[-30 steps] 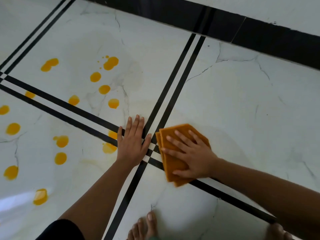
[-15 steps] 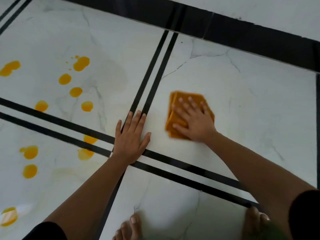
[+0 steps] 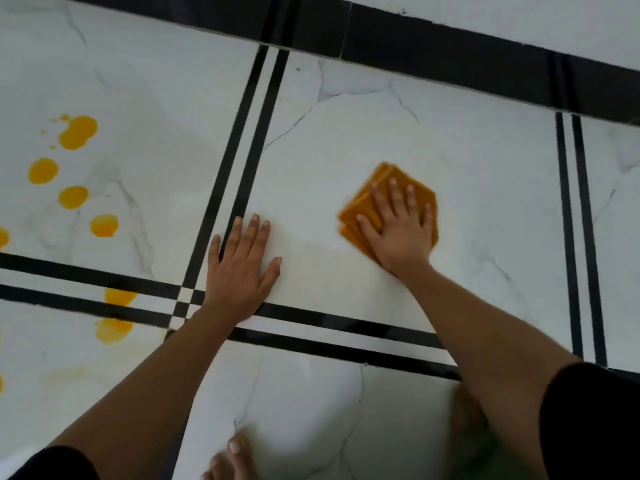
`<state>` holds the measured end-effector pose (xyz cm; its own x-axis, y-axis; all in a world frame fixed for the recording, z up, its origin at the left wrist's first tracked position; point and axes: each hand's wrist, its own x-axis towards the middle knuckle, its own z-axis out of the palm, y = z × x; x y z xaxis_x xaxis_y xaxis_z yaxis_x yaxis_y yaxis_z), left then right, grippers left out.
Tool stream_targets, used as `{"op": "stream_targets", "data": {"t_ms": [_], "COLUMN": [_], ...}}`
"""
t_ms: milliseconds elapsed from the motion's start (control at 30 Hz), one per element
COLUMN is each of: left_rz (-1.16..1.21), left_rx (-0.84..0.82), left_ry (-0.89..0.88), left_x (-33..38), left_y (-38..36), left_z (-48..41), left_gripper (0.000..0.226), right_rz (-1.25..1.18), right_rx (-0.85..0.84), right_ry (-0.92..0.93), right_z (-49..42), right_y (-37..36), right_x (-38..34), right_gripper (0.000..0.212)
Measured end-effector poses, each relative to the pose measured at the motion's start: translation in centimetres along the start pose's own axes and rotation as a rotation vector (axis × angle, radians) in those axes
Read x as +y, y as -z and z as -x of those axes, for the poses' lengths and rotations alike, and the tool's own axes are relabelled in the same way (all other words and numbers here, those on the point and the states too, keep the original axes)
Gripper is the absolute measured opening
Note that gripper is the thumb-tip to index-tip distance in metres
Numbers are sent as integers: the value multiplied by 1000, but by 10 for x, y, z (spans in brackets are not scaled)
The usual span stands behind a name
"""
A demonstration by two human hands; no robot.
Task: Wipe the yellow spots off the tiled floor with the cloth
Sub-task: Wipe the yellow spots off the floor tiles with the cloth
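Right hand (image 3: pixel 398 233): pressing the folded orange cloth (image 3: pixel 384 173), fingers spread.
Left hand (image 3: pixel 239 271): resting flat on the tiled floor (image 3: pixel 485 202), holding nothing.
Progress: this tile is looking clean; yellow spots (image 3: pixel 78 131) at the left are waiting unwiped.

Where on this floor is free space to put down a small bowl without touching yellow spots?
Free: the white tile from the cloth rightward to the double black lines; also the lower tile between the forearms. Crowded: the left tiles, dotted with yellow spots.
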<state>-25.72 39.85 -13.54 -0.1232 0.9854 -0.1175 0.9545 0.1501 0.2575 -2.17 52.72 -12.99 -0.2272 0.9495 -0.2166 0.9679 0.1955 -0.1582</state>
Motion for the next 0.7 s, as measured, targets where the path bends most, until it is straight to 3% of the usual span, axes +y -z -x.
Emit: {"op": "stream_targets", "data": {"t_ms": [133,200,300,367,400,500,600,700], "left_rz": [4,10,17,28,34,2,-34,-23], "left_rx": [16,20,43,37,32,28,27,43], "left_ry": [-17,-32,-47,-26,-15,7,39,111], "left_x": [5,12,18,16,15,6,-9,-21], "left_y": [0,-2,-2,-3,-3,1,6,10], "left_z": [4,0,-9,-9,-7,1,6,12], "left_gripper": [66,66,66,66,67,66,66,65], "right_rz": [-32,-46,-11,13,15,-12,-21,-36], "right_rx": [205,236,191,114,79,38,184,151], "right_ry": [-454,-518,-248,21,68,-150,-371,-155], "right_z": [88,123,106,71,52,33,80,114], "right_y": [-22,-37,-40,-29,-22,-11,-26,-43], "right_x": [26,0,-44,-46,-36,0,-20,-84], "right_gripper": [67,68,67,66,66,68,68,64]}}
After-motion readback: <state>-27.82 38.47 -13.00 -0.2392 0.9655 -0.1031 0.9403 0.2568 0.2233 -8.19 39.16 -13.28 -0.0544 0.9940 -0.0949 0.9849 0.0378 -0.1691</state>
